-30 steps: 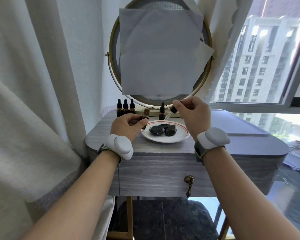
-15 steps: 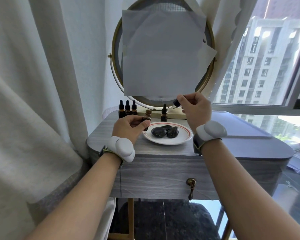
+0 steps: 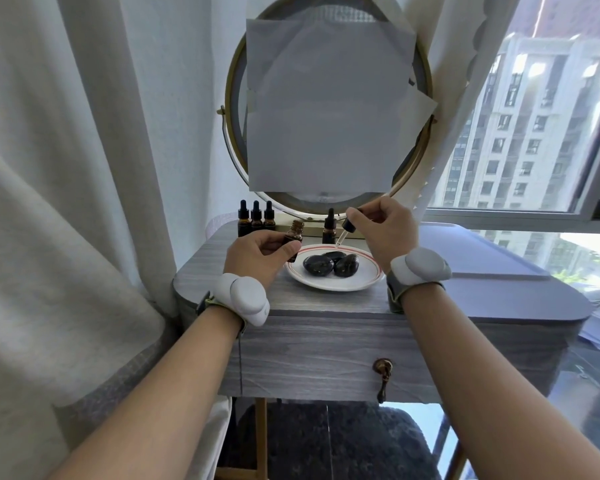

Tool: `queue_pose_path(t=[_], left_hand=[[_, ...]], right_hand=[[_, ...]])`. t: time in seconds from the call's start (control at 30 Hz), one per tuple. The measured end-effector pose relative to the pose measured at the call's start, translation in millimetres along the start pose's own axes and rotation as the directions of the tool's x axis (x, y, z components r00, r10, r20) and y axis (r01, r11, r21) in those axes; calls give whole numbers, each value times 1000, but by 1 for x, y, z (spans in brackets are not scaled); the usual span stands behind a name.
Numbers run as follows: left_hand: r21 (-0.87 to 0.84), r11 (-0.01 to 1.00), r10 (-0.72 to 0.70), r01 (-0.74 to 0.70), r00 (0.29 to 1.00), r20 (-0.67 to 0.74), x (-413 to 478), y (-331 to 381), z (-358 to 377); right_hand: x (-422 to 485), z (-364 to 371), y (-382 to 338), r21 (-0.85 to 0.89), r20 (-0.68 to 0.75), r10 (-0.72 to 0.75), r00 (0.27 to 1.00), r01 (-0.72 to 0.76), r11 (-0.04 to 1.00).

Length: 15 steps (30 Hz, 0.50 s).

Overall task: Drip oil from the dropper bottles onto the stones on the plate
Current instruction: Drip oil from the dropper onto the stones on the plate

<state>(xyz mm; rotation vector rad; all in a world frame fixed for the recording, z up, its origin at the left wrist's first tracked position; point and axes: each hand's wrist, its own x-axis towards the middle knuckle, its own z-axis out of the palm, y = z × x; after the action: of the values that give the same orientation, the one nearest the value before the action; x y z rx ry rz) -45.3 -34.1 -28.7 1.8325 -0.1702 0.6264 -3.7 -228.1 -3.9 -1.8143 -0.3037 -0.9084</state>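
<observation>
Three stones (image 3: 317, 265) sit on the plate (image 3: 333, 284), but your right hand (image 3: 388, 230) pinches the dropper (image 3: 346, 230) with its tip over the far rim, so a squeeze now may miss them, and the open bottle (image 3: 293, 239) gripped in your left hand (image 3: 257, 254) could spill if tipped.

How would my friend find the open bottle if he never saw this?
Find the big round gold-framed mirror on the grey wooden table. Just below it, left of the white red-rimmed plate, the left hand holds a small brown glass bottle. Unlike the four capped bottles behind, it has no black dropper cap.
</observation>
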Motion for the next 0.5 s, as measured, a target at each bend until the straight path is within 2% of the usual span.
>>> queue_pose_path(t=[0.5], left_hand=[[9,1000,9,-9,1000,-4,-2,2,0]], right_hand=[[3,6,8,-62,74,-9,997,13,998]])
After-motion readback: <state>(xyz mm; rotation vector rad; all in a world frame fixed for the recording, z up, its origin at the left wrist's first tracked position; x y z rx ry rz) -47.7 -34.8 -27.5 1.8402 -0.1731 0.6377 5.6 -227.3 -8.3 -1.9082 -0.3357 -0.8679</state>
